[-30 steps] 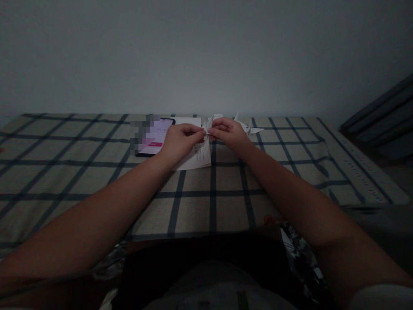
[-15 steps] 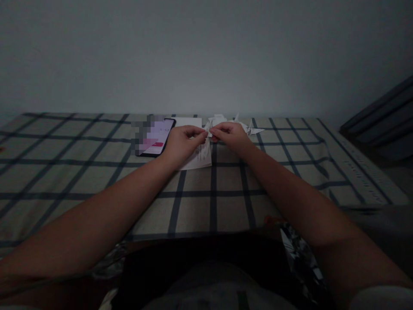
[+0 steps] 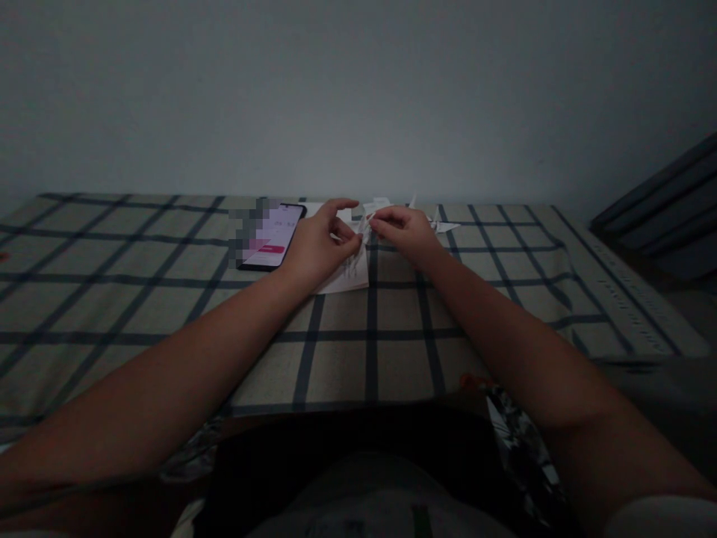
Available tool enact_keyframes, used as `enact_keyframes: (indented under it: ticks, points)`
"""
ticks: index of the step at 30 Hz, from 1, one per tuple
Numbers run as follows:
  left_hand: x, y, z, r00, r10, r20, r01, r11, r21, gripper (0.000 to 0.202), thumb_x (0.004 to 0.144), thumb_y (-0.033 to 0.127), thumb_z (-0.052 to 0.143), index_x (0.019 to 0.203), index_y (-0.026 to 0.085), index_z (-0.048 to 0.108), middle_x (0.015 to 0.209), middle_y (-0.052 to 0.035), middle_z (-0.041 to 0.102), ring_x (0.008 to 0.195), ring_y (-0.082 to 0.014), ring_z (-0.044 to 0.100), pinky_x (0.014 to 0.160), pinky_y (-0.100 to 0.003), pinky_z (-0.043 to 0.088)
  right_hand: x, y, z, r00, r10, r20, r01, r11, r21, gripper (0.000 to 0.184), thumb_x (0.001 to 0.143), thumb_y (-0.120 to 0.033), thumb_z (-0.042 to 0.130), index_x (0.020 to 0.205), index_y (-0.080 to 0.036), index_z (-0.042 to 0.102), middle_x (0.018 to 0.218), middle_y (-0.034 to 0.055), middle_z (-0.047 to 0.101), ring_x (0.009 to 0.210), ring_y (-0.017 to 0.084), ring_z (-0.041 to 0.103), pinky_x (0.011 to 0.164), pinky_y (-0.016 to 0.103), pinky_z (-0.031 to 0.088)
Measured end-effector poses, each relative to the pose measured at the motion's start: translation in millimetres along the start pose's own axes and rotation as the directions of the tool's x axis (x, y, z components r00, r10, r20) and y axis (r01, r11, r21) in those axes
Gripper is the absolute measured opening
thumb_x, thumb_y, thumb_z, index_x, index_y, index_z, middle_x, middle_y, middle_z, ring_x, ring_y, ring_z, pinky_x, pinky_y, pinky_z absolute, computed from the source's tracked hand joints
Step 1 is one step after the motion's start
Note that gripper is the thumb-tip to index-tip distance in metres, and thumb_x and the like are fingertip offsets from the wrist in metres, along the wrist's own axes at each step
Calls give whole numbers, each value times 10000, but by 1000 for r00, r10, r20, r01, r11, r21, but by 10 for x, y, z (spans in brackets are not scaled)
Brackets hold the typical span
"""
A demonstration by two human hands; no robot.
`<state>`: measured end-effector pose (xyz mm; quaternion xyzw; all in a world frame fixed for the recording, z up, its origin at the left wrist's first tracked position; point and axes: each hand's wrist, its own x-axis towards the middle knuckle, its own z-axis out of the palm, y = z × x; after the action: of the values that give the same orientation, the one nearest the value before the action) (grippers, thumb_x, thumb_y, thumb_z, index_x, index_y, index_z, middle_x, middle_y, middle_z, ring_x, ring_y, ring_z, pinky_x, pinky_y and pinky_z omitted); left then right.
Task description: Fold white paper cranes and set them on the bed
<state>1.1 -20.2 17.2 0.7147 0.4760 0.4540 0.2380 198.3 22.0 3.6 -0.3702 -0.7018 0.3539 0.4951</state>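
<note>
My left hand [image 3: 317, 237] is by the left edge of a small folded white paper [image 3: 364, 224], an origami piece with thin pointed parts. Its thumb and a curled finger pinch the paper low down, while the index finger stretches out above. From the other side my right hand [image 3: 406, 226] pinches the upper part between thumb and index finger. Under the left hand and the folded piece lies a printed white sheet [image 3: 347, 282]. Just beyond the right hand, other folded white paper [image 3: 448, 226] with pointed tips lies partly hidden.
A phone [image 3: 272, 249] with a lit screen lies left of my left hand. The table wears a checked cloth [image 3: 392, 321] and stands against a plain grey wall [image 3: 358, 97]. Dark striped fabric [image 3: 666, 213] rises at the far right.
My left index finger has lifted off the folded paper and straightened, opening a gap above the thumb. My right hand has shifted slightly right, still pinching the paper.
</note>
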Motion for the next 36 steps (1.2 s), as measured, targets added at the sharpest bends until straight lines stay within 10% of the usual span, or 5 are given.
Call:
enact_keyframes:
  ticks: [7, 15, 30, 36]
  points:
    - [80, -112, 99, 992, -125, -4, 112, 897, -428, 516, 787, 363, 731, 1268, 211, 625, 928, -41, 721, 824, -167, 683, 729, -274, 552, 10, -29, 35, 998, 50, 48, -58, 982, 182, 226, 786, -392, 756, 839, -183, 691, 804, 10, 686, 775, 138, 634, 798, 294, 555]
    - [127, -124, 139, 887, -208, 411, 447, 607, -657, 256, 808, 409, 766, 895, 171, 739, 902, -93, 740, 736, -152, 645, 677, -269, 552, 21, -6, 43, 997, 66, 40, -73, 975, 209, 290, 763, -438, 801, 864, -198, 674, 815, 0, 676, 754, 126, 609, 740, 275, 548]
    - [110, -106, 10, 831, -256, 495, 544, 559, -625, 210, 683, 250, 894, 755, 152, 722, 754, -37, 693, 653, -111, 629, 671, -258, 542, 14, -68, -97, 966, 93, 240, -146, 967, 211, 265, 727, -366, 817, 860, -161, 715, 767, 2, 679, 684, 104, 586, 664, 243, 505]
    - [126, -177, 1, 836, -174, 520, 488, 668, -562, 258, 693, 348, 884, 756, 143, 739, 742, -62, 694, 627, -125, 609, 612, -267, 497, 22, -85, -165, 955, 110, 275, -156, 976, 150, 310, 702, -400, 845, 853, -161, 716, 774, 15, 697, 719, 127, 610, 677, 255, 509]
